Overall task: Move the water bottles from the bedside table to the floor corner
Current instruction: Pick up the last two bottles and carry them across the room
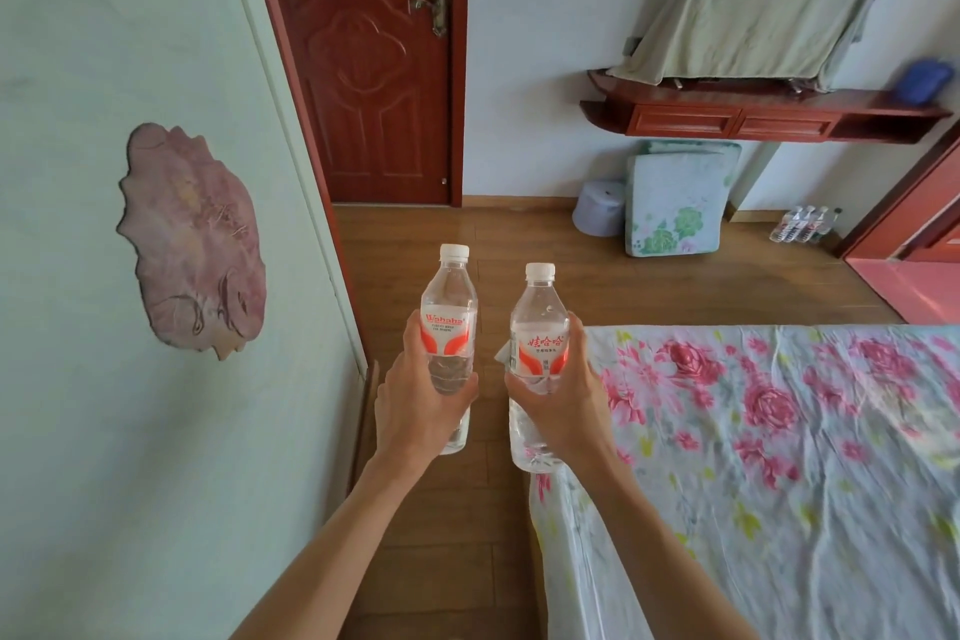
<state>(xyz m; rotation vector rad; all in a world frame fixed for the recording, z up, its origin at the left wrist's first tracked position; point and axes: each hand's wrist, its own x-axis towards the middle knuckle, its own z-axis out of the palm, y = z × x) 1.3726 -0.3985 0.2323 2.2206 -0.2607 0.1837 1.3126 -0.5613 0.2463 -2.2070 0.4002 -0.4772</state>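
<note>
While your left hand (415, 395) grips one bottle (449, 322) and your right hand (563, 398) another bottle (539, 338), several bottles (805, 224) already stand in the floor corner; carry these over.

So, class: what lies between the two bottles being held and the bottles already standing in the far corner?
In the head view, bare wooden floor and a floral cushion against the wall.

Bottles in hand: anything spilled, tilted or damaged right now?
Nothing stands out. The left hand and right hand each hold a capped, upright water bottle; the wooden floor ahead shows no spill.
</note>
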